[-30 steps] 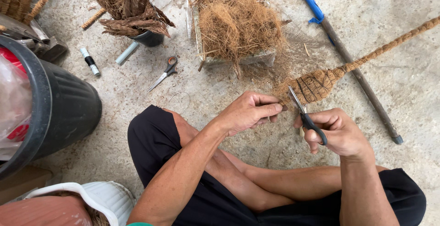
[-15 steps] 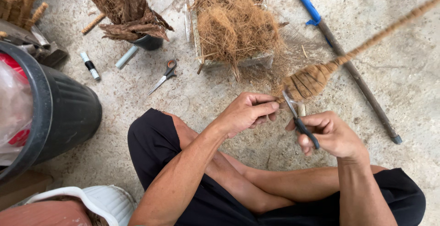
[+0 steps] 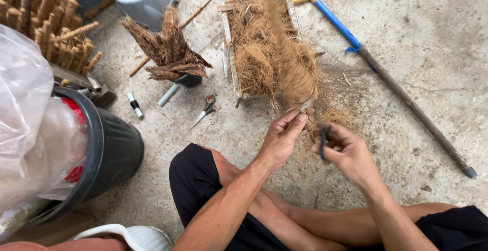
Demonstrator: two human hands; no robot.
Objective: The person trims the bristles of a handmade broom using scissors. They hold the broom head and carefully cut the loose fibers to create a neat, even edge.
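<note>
While the brush [image 3: 292, 73] stands with its long axis running away from the person, the left hand [image 3: 279, 136] pinches its fibre end; the right hand [image 3: 345, 152], just beside, grips black scissors [image 3: 323, 141].

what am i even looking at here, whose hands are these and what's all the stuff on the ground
The picture comes from a camera worn on a person's head, looking down at their own two bare hands; there is no machine. The person sits cross-legged on a concrete floor. Their left hand pinches the bushy end of a coconut-fibre broom, which points away from the camera. Their right hand grips a dark pair of scissors close beside it.

On the floor lie a wooden tray of loose brown fibre, a second pair of scissors, a marker pen, a bundle of dry husk pieces and a long blue-handled rake. A black bin with a plastic bag stands at the left.
</note>
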